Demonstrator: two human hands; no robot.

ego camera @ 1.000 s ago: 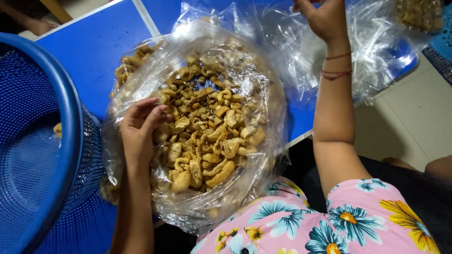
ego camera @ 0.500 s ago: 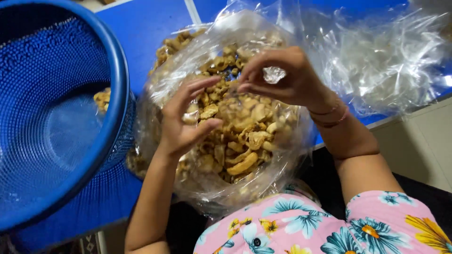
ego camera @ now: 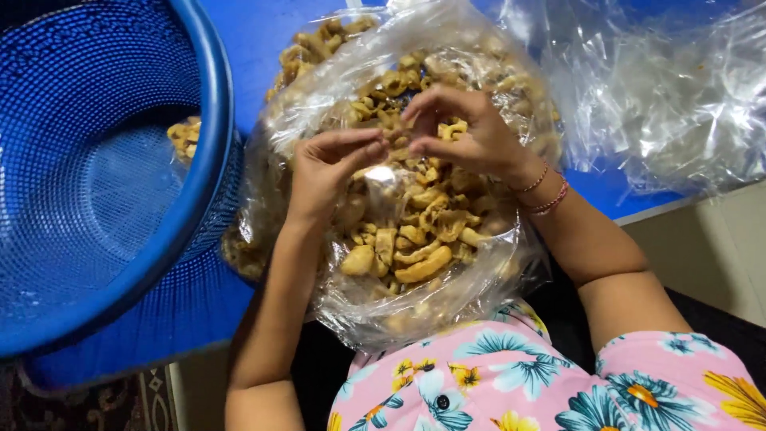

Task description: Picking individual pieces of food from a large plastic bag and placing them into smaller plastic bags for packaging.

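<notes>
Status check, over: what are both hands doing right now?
Left hand and right hand pinching a small clear bag between fingertips, over the big bag of fried snacks. Blue basket alongside, left. Nothing blocking.

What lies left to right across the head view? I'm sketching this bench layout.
Blue mesh basket → left hand → right hand, both over the clear bag of fried snacks → crumpled empty clear bags.

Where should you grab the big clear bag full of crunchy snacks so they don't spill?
Probably by the loose plastic at its open top, coming from above. The clear bag bulges with fried snacks and sits mouth-up, so its sides are round and slippery. The left hand and right hand meet over that opening, where there seems to be slack film to pinch.
</notes>
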